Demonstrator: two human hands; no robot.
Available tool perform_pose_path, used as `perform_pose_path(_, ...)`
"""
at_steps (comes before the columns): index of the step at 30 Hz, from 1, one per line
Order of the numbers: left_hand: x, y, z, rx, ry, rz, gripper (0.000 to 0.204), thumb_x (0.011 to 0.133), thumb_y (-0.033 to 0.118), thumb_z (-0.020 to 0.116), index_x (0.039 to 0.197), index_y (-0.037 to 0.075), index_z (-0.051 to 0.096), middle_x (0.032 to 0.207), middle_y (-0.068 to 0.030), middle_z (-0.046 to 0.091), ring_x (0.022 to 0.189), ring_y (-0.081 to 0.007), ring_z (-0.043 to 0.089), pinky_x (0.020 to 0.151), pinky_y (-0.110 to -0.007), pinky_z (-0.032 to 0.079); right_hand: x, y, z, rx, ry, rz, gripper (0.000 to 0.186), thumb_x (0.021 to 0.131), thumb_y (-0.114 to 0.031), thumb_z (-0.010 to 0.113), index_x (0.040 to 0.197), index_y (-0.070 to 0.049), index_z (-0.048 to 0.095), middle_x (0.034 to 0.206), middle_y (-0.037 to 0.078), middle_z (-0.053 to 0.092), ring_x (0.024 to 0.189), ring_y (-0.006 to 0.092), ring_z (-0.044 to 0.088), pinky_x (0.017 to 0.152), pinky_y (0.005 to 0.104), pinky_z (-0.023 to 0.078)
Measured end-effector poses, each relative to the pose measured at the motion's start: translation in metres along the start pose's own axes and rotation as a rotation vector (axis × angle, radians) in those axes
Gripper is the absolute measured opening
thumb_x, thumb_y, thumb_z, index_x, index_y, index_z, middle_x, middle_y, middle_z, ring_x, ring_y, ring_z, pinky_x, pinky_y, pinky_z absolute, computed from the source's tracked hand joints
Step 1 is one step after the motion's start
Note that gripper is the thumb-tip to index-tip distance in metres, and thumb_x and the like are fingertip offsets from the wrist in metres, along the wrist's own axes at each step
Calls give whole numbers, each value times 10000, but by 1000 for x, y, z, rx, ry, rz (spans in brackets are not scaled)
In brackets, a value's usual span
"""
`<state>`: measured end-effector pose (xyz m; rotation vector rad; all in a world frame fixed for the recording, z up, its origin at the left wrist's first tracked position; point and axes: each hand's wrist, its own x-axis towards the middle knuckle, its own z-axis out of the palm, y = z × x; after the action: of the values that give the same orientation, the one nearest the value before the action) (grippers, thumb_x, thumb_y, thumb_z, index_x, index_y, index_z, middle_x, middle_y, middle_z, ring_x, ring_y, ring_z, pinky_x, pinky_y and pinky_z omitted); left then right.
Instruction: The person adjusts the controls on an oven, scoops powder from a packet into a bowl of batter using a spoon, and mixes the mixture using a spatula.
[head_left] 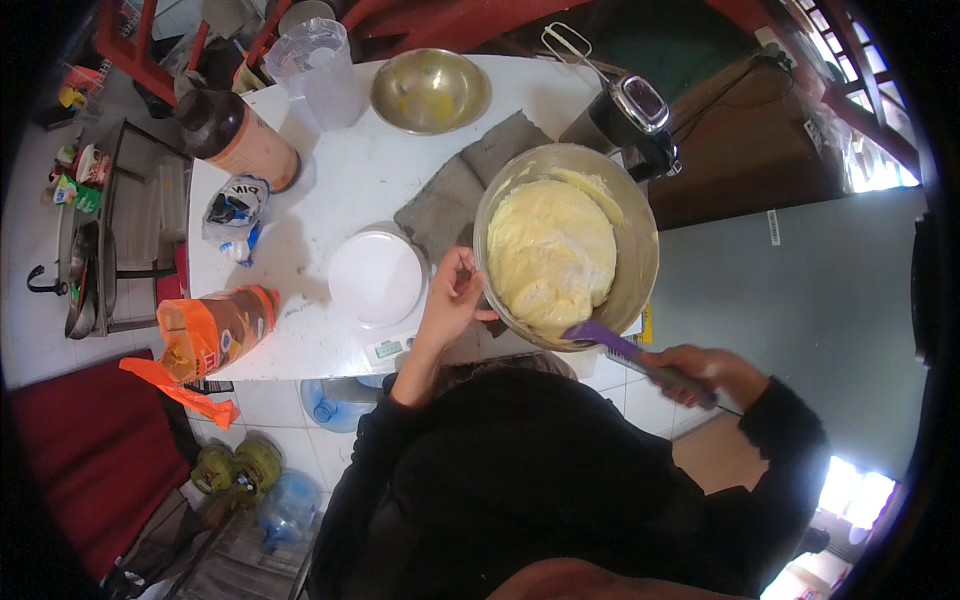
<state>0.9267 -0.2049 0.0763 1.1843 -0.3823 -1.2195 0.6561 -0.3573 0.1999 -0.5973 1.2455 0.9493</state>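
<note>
A large metal mixing bowl (648, 240) stands on the table in front of me, tilted slightly my way. Pale yellow batter (550, 240) fills much of it, with a whitish powdery patch on top. My left hand (455, 297) grips the bowl's left rim with bent fingers. In my right hand (700, 372) is a spatula (612, 342) with a purple head and grey handle; its tip meets the batter at the near rim. Under and behind the bowl lies a grey cloth (450, 195).
Left of the bowl sits a kitchen scale (388, 349) with a round white top. Farther left are an orange bag (225, 325), a blue-white packet (237, 212) and a brown bottle (240, 140). Behind stand a plastic jug (318, 80), a smaller metal bowl (430, 92) and a black hand mixer (625, 115).
</note>
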Motion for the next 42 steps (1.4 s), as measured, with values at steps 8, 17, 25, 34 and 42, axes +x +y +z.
perform_pose_path(8,-6,4,2,30,-5,8,165,836,32,429,989,78,386,881,0,377,745,-49,437,576,-270,553,64,13,45,932,-1081,-280,457,863,-485,319,683,-73,398,436,-3,408,313,95,398,278,211,354)
perform_pose_path(17,-5,3,-1,52,-26,32,160,840,43,436,995,67,404,890,2,421,753,-53,476,584,-268,550,62,16,55,1790,-1707,-536,141,829,-76,429,876,-8,315,531,91,494,408,158,547,344,249,472)
perform_pose_path(25,-3,2,-2,74,-44,52,104,845,53,435,943,72,406,892,3,447,736,-60,494,579,-266,548,31,59,15,1137,-906,-849,286,792,-57,460,1024,84,369,587,62,462,374,127,501,347,224,453)
perform_pose_path(34,-2,-1,-5,45,-82,82,97,845,64,439,919,75,378,903,-7,450,738,-80,532,569,-278,549,-25,24,38,-765,1134,-946,346,697,-7,523,1038,27,470,605,101,529,404,203,502,417,308,422)
perform_pose_path(42,1,-10,-8,-6,-67,118,143,834,73,462,967,80,409,913,-9,475,758,-94,531,537,-256,547,12,23,70,-1307,1131,-880,664,654,62,483,1274,-73,288,681,180,539,641,324,553,584,405,439)
